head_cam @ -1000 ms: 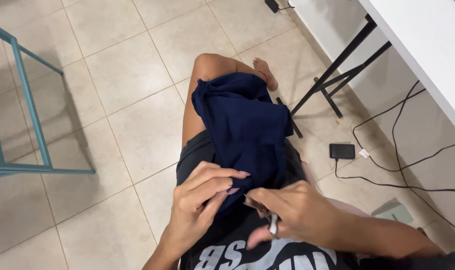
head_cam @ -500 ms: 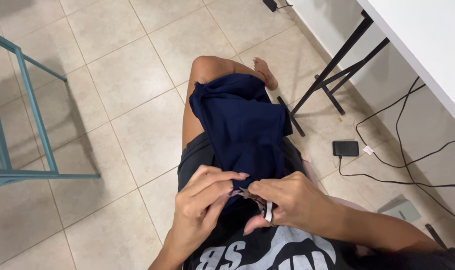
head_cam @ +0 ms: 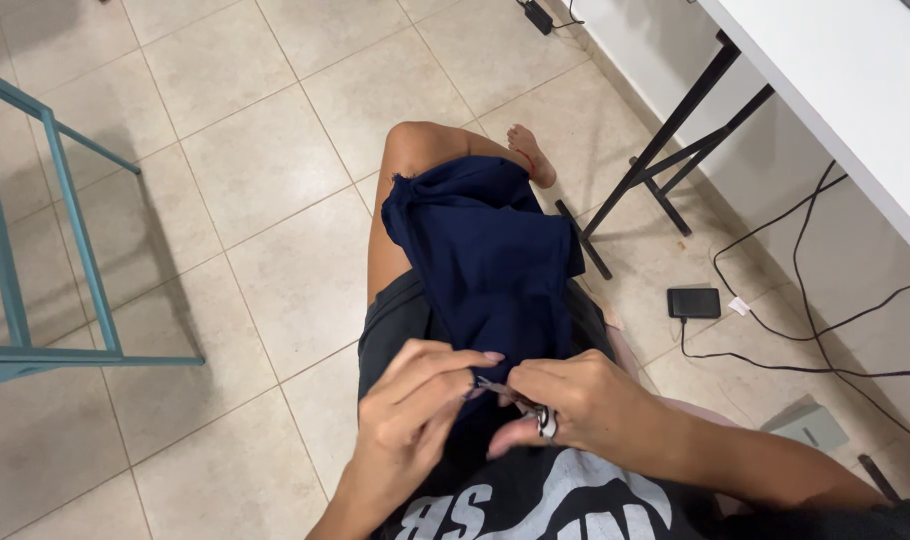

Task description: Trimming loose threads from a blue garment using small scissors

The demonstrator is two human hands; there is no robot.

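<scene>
Your left hand point(head_cam: 415, 410) fingers pinch the navy cloth point(head_cam: 495, 260). Right hand point(head_cam: 585, 405) grips small scissors point(head_cam: 543, 420). Keep the cloth taut between fingers.

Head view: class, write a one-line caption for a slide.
Both hands, left hand and right hand, pinch dark blue cloth draped over a knee above a tiled floor.

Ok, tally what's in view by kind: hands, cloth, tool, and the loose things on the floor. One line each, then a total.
Hands: 2 (left hand, right hand)
Navy cloth: 1
Small metal tool, in the right hand: 1
Black box on the floor: 1
Grey box on the floor: 1
Total: 6
</scene>
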